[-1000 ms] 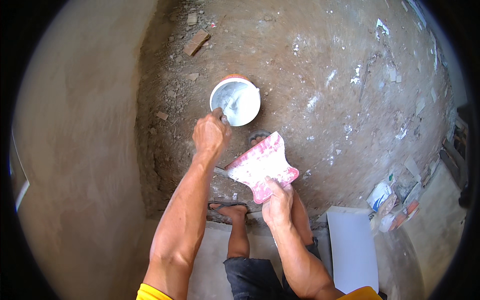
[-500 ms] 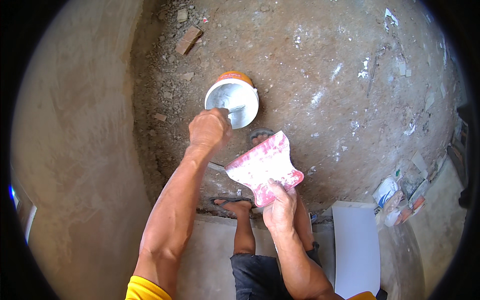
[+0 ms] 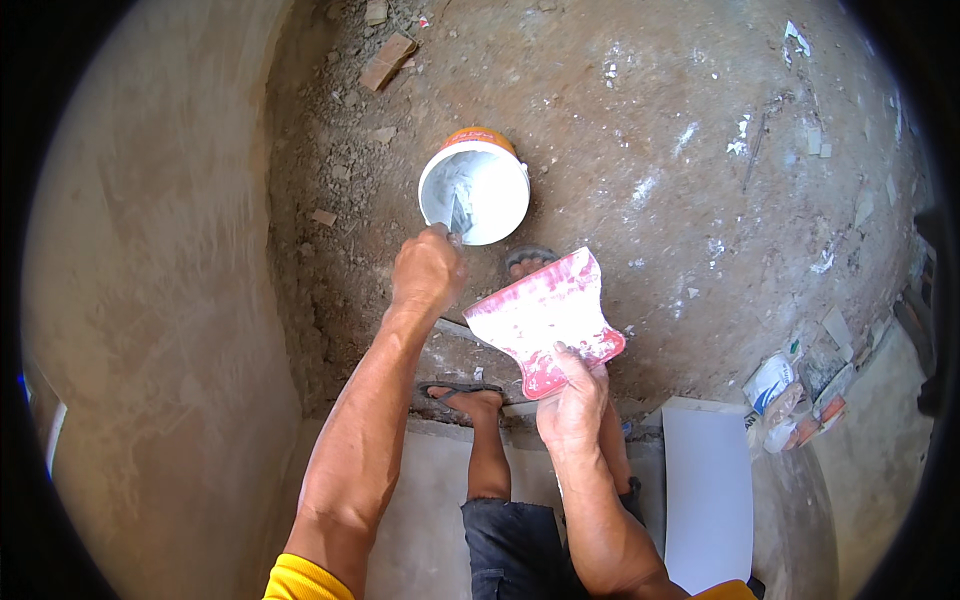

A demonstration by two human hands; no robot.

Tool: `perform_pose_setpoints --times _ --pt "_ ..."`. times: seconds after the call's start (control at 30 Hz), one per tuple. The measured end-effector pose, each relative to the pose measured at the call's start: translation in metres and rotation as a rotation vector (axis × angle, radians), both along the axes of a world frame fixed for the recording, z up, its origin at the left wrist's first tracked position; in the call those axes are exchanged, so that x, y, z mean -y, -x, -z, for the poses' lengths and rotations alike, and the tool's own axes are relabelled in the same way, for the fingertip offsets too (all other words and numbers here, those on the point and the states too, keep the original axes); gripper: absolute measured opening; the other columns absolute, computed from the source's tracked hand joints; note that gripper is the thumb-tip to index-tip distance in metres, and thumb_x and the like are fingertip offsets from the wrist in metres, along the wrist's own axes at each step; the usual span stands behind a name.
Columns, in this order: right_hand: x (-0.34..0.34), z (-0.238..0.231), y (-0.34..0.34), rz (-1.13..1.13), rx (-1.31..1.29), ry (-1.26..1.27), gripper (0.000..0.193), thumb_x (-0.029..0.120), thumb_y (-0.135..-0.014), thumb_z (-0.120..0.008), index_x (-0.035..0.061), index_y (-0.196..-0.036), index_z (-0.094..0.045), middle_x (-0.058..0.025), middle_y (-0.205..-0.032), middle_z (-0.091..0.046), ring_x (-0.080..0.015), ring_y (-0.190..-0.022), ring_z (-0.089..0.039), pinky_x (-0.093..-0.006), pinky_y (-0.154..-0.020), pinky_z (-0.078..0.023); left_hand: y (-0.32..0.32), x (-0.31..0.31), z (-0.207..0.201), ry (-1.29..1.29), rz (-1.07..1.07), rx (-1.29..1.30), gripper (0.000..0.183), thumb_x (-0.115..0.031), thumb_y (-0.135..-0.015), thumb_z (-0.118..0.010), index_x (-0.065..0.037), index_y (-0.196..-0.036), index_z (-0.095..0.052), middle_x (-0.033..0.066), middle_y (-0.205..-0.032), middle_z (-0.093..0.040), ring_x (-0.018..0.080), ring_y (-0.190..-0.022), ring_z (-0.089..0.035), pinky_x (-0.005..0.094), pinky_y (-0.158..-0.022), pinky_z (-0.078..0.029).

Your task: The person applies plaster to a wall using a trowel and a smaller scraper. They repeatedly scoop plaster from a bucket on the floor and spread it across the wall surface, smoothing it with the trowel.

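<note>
My left hand [image 3: 428, 272] is closed round the handle of a putty knife [image 3: 461, 212], its grey blade dipping into a bucket [image 3: 490, 190]. White paste coats the bucket's inside; its outer wall shows orange at the far side. In my right hand [image 3: 574, 405] is a wide red plastic spreader [image 3: 545, 325], gripped at its near end with the thumb on top. White paste smears most of the spreader's face, and its long straight edge points away to the left. The knife's handle is mostly hidden by my left fingers.
Rubble and a broken brick [image 3: 388, 62] lie along the plastered wall [image 3: 150, 250] at left. White scraps dot the dirt floor [image 3: 640, 130]. A white panel [image 3: 710, 500] and plastic bags [image 3: 775, 385] are at the lower right. My sandalled feet stand below the bucket.
The putty knife's blade has turned more upright inside the bucket. My left hand has shifted slightly right and nearer; the spreader has moved a little right and farther away. The view has shifted slightly.
</note>
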State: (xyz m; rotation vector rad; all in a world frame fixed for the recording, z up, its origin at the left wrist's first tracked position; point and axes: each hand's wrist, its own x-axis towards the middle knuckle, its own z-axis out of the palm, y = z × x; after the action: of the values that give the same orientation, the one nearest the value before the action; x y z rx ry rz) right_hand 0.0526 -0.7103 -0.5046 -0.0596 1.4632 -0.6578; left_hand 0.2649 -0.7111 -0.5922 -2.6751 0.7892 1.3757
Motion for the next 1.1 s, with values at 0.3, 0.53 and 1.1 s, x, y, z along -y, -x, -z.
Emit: perform_pose_setpoints --times 0.3,0.53,1.1 --pt "0.013 0.001 0.001 0.070 -0.068 0.006 0.040 -0.003 -0.093 -0.064 -0.0049 -0.132 -0.057 -0.0122 -0.126 -0.065 -0.0224 -0.116 -0.064 -0.0386 -0.104 -0.049 0.019 0.000 0.010 -0.093 -0.790 -0.548 0.033 -0.029 -0.110 -0.048 0.000 -0.105 -0.062 0.0062 -0.067 -0.059 0.0131 -0.047 -0.043 0.0316 -0.043 -0.033" --pt "0.028 -0.003 0.005 0.036 -0.061 0.079 0.051 0.001 -0.092 -0.064 -0.0031 -0.141 -0.051 -0.0130 -0.129 -0.063 -0.0255 -0.122 -0.061 -0.0437 -0.109 -0.046 0.045 -0.020 0.020 0.165 -1.308 -0.881 0.025 -0.027 -0.113 -0.043 -0.005 -0.115 -0.055 0.0036 -0.071 -0.057 0.0094 -0.050 -0.044 0.0256 -0.044 -0.033" --pt "0.073 0.054 0.004 -0.229 0.341 -0.229 0.040 0.000 -0.091 -0.059 -0.0074 -0.131 -0.058 -0.0167 -0.118 -0.070 -0.0284 -0.108 -0.071 -0.0437 -0.095 -0.060 0.051 -0.097 -0.010 0.616 -1.011 -0.632 0.036 0.003 -0.096 -0.065 -0.009 -0.129 -0.063 -0.0008 -0.109 -0.063 0.0104 -0.098 -0.058 0.0259 -0.090 -0.047"
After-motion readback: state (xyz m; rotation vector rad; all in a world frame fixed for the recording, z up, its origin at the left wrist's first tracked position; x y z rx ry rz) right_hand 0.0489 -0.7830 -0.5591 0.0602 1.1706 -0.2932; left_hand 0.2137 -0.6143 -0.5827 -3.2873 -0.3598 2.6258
